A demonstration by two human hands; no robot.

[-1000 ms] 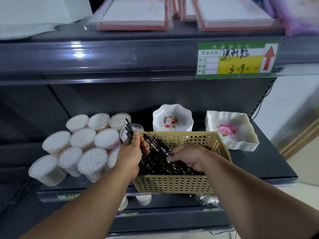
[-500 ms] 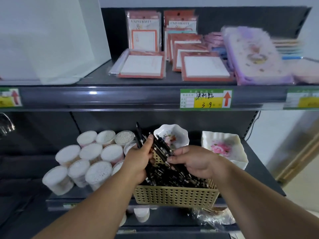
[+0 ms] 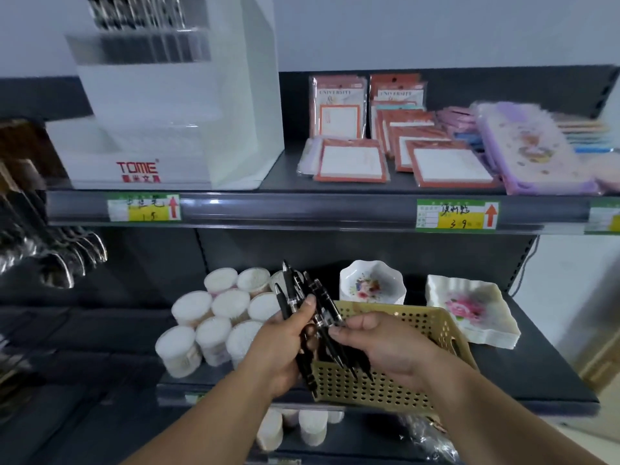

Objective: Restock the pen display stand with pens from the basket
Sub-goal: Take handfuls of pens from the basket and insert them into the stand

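Note:
A bundle of black pens (image 3: 303,297) sticks up from my left hand (image 3: 281,347), which is closed around their lower halves above the left end of the basket. My right hand (image 3: 379,344) pinches the same bundle from the right. The tan perforated basket (image 3: 379,387) sits on the lower shelf under both hands; what lies inside it is mostly hidden. The white stepped pen display stand (image 3: 174,105), marked TOME, stands on the upper shelf at the left, with dark pens (image 3: 134,15) in its top tier.
White-lidded tubs of cotton swabs (image 3: 214,320) crowd the lower shelf left of the basket. Two floral dishes (image 3: 370,285) (image 3: 469,310) stand behind and right of it. Packaged notepads (image 3: 352,159) and purple cases (image 3: 533,149) fill the upper shelf's right side. Metal spoons (image 3: 63,260) hang at the far left.
Both hands have lifted the pen bundle up out of the basket. My view has tilted upward, bringing the upper shelf and the display stand into sight.

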